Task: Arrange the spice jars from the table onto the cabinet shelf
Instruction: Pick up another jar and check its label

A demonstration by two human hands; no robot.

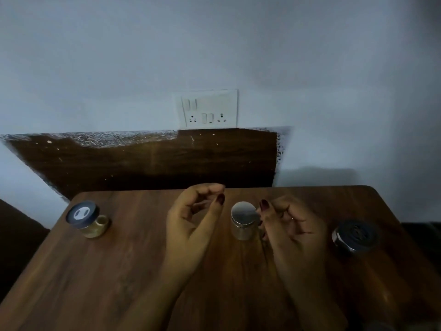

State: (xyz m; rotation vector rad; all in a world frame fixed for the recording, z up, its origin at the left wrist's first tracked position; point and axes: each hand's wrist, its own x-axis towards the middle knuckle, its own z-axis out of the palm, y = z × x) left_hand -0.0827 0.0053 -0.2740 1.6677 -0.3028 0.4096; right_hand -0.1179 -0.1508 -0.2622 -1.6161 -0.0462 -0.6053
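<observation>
Two bare arms are seen closest, reaching up from the bottom edge over the brown wooden table (pixel 114 278). At the far left of the table a yellow jar (pixel 87 221) is set upright. It is a little glass jar with a dark lid, and two white marks are seen on the lid.

Next, the left hand (pixel 191 220) is held just above the table, palm turned to the right. Its fingers are bent in a loose curve and its thumb is pointed at the middle jar. Nothing is held in it, and a small gap is left between the thumb and the jar.

The silver jar (pixel 243 220) is placed upright in the middle, between the two hands. It is topped with a flat, shiny lid.

The right hand (pixel 293 228) is curled in close on the other side. Its thumb and one fingertip are seen right at the edge of the silver jar. It cannot be told if the jar is pinched or only touched. Dark polish is worn on the nails of both hands, and a thin ring is worn on one right finger.

Further right, well apart from the hand, a black jar (pixel 355 235) is set near the table's edge.

Behind the table a dark wood panel (pixel 155 161) is fixed low on the pale wall (pixel 95 56), and a white socket plate (pixel 210 108) is mounted just above it.
</observation>
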